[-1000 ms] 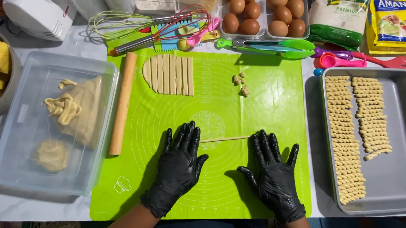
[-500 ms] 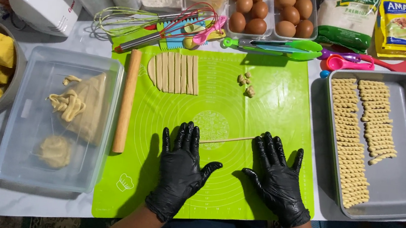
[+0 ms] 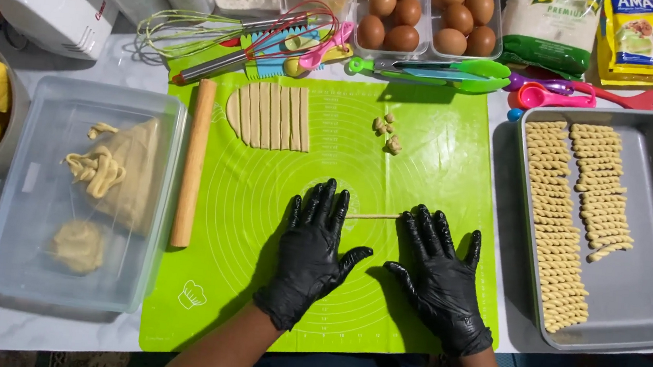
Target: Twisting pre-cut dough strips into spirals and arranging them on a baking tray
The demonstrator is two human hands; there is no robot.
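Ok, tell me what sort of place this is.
Most likely a home kitchen set up for baking: a green pastry mat with cut dough strips, a rolling pin, eggs, and a metal tray of twisted dough pieces.

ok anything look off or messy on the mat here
Only small things: a few loose dough crumbs lie scattered on the green mat, apart from the neat cut strips. Otherwise nothing is spilled or damaged.

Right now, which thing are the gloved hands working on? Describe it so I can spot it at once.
Find the green silicone mat in the middle of the table. Near its front edge, two black-gloved hands lie flat, the left hand and the right hand. Bridging their fingertips is a thin pale stick, far slimmer than the wooden rolling pin at the mat's left edge.
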